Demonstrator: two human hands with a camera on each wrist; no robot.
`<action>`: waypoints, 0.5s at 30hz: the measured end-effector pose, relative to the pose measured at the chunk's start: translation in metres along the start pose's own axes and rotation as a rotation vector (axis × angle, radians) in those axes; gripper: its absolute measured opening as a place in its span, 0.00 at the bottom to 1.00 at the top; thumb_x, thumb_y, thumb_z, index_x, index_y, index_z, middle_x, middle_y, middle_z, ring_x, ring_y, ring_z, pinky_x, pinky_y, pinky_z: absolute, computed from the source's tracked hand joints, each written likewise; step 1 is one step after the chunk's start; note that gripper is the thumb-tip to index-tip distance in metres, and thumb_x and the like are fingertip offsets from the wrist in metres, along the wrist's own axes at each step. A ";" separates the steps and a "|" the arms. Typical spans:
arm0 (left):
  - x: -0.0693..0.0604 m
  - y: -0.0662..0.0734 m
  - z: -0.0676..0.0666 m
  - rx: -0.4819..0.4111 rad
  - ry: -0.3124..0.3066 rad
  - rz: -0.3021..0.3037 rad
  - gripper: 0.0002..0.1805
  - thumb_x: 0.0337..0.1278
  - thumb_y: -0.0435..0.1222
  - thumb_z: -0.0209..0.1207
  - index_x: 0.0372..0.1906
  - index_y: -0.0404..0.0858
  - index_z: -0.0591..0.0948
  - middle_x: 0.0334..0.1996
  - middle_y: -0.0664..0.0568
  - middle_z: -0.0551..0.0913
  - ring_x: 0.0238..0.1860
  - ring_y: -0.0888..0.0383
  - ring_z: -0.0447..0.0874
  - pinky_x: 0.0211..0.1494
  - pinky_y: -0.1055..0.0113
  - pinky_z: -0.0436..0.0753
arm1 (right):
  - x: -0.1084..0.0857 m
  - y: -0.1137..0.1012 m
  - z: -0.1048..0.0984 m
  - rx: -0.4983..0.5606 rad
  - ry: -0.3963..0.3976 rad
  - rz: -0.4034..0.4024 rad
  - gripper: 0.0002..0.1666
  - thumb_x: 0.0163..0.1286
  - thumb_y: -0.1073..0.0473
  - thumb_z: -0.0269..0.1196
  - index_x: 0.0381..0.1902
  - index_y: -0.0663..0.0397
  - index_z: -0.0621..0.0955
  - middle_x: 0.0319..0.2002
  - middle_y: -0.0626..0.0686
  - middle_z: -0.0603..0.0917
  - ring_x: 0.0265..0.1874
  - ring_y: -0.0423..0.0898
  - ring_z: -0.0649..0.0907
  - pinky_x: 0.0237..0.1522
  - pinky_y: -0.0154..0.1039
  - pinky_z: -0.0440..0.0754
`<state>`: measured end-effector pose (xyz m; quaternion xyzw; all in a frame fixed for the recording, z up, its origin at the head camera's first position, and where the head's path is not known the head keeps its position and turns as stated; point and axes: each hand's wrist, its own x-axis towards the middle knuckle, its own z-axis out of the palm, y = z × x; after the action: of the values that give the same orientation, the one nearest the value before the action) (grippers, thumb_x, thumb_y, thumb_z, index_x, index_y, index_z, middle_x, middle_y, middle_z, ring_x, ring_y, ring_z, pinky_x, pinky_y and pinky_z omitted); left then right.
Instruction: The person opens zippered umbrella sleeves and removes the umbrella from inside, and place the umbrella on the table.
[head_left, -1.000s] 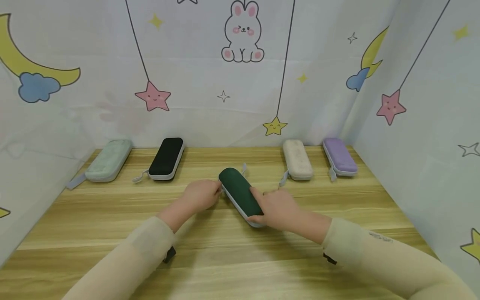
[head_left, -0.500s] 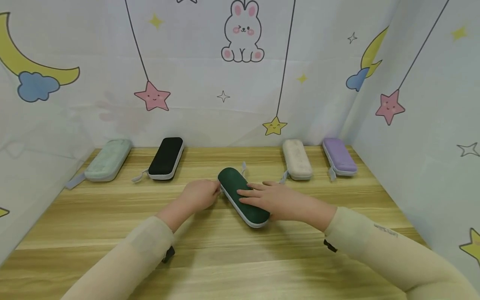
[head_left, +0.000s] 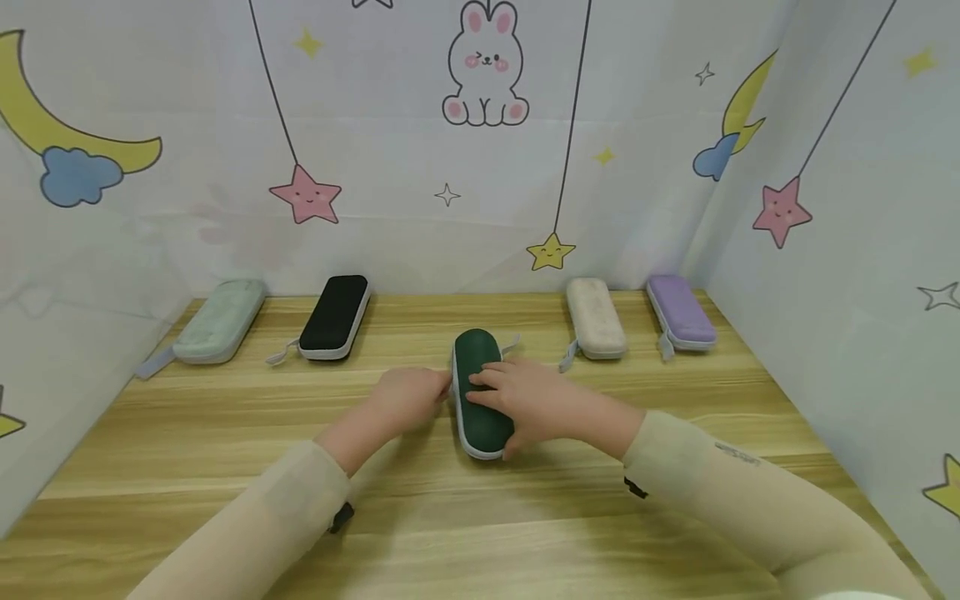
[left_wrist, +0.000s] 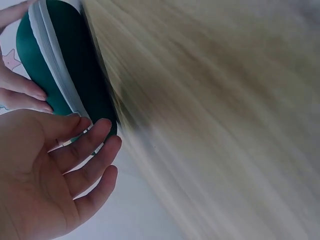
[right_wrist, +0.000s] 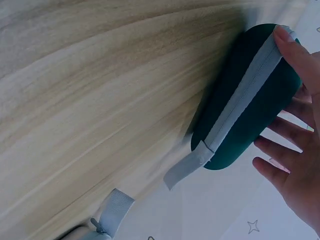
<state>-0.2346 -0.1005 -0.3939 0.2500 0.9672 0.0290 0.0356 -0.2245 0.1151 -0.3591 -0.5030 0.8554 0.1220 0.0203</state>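
A dark green zip case (head_left: pixel 476 348) with a light grey zipper band lies mid-table, its long side pointing away from me. My left hand (head_left: pixel 408 397) is at its left side; in the left wrist view the thumb and index finger pinch at the zipper (left_wrist: pixel 56 62), where the small pull is mostly hidden. The other left fingers are loosely bent. My right hand (head_left: pixel 534 400) holds the case from the right, fingers across the top. In the right wrist view its thumb (right_wrist: pixel 292 47) presses the zipper band at the near end. A grey fabric tab (right_wrist: pixel 187 165) sticks out at the far end.
Along the back of the wooden table (head_left: pixel 420 533) lie a pale green case (head_left: pixel 221 321), a black case (head_left: pixel 335 312), a cream case (head_left: pixel 595 318) and a purple case (head_left: pixel 680 312). A white printed curtain (head_left: pixel 397 150) stands behind and at both sides.
The green case has turned from a slant to nearly straight. My right hand has shifted its hold, fingers now across the top and thumb low at the near end. The left hand has barely moved.
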 end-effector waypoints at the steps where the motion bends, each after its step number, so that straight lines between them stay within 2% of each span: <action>1: -0.002 0.001 0.000 0.003 0.002 0.000 0.08 0.69 0.37 0.55 0.30 0.44 0.75 0.24 0.52 0.79 0.25 0.55 0.78 0.28 0.54 0.79 | 0.001 0.001 0.001 0.013 0.009 0.004 0.56 0.48 0.29 0.71 0.70 0.50 0.70 0.70 0.54 0.66 0.69 0.54 0.65 0.68 0.49 0.61; 8: -0.021 0.007 -0.001 0.015 0.007 0.041 0.10 0.65 0.35 0.58 0.27 0.45 0.74 0.22 0.54 0.77 0.23 0.57 0.75 0.26 0.55 0.77 | 0.011 0.010 0.005 0.069 0.041 0.051 0.56 0.48 0.28 0.71 0.69 0.50 0.71 0.69 0.54 0.67 0.68 0.53 0.66 0.65 0.50 0.65; 12: -0.033 0.014 -0.005 0.060 0.005 0.075 0.12 0.61 0.36 0.60 0.23 0.46 0.74 0.19 0.56 0.74 0.21 0.59 0.71 0.23 0.57 0.75 | 0.016 0.015 0.008 0.069 0.074 0.072 0.56 0.47 0.26 0.70 0.68 0.49 0.72 0.67 0.54 0.68 0.66 0.52 0.68 0.63 0.49 0.67; 15: -0.039 0.021 -0.008 0.113 -0.007 0.105 0.11 0.58 0.36 0.62 0.22 0.45 0.75 0.18 0.56 0.74 0.21 0.59 0.73 0.23 0.58 0.76 | 0.019 0.017 0.009 0.074 0.092 0.083 0.56 0.47 0.25 0.69 0.68 0.49 0.73 0.67 0.53 0.69 0.65 0.51 0.69 0.63 0.48 0.68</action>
<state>-0.1913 -0.1018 -0.3821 0.3019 0.9527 -0.0246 0.0233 -0.2493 0.1088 -0.3678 -0.4712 0.8794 0.0677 -0.0057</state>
